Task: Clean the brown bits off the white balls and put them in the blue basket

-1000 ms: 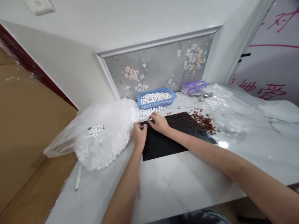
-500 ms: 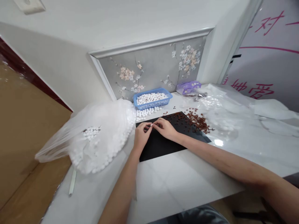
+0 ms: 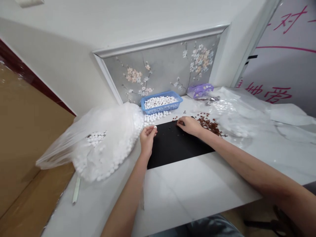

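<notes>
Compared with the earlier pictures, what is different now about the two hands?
The right hand has let go of the white ball and moved right, toward the brown pieces; the left hand holds the ball alone. The blue basket and plastic bag stayed in place.

The single view looks from the person's head, forward and down onto the desk [image 3: 187,184]. It faces the wall [image 3: 123,19] from nearby.
</notes>
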Demonstrator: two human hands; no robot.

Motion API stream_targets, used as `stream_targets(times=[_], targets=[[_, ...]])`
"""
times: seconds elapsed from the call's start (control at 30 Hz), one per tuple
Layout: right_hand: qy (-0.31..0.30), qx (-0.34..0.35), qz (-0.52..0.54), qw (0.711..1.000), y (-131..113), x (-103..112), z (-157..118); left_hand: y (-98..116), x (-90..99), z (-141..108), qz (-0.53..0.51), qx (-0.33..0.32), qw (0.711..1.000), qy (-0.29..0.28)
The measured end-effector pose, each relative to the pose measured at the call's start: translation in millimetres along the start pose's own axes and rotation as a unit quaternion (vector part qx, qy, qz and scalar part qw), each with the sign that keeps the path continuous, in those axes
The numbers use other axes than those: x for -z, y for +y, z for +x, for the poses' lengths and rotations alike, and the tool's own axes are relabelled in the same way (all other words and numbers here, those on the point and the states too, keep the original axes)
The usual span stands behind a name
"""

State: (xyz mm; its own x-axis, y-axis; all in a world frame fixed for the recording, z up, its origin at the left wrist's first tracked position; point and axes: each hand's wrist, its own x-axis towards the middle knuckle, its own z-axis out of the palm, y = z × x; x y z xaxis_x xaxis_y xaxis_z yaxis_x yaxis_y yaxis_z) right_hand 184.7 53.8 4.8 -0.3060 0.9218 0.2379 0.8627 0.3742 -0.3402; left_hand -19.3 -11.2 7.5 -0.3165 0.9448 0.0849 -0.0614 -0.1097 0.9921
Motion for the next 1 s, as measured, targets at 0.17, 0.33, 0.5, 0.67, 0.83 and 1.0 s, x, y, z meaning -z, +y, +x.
stream_targets(times=[0.17, 0.33, 0.5, 0.67, 0.83, 1.0], targets=[[0.062, 0.031, 0.06, 0.996, -2.0, -2.8, 0.3, 3.2, -6.4, -4.7, -0.022, 0.023, 0.999, -0.004], [0.12, 0.02, 0.249, 0.961, -14.6, -11.4, -0.8, 2.2, -9.2, -5.6, -0.035, 0.033, 0.999, -0.012], [0.073, -0.02, 0.447, 0.891, -44.2, -18.6, -11.6, 2.6, -8.9, -6.5, -0.054, 0.037, 0.998, -0.01], [0.09, 0.01, 0.477, 0.874, -55.0, -19.9, -17.8, 3.0, -11.1, -9.0, -0.067, 0.048, 0.996, -0.034], [0.093, 0.024, 0.48, 0.872, -53.0, -19.4, -18.3, 1.6, -17.2, -10.1, -0.113, 0.111, 0.985, -0.073], [0.063, 0.026, 0.488, 0.87, -53.9, -14.2, -20.9, -3.3, -14.8, -6.0, -0.133, 0.133, 0.979, -0.082]])
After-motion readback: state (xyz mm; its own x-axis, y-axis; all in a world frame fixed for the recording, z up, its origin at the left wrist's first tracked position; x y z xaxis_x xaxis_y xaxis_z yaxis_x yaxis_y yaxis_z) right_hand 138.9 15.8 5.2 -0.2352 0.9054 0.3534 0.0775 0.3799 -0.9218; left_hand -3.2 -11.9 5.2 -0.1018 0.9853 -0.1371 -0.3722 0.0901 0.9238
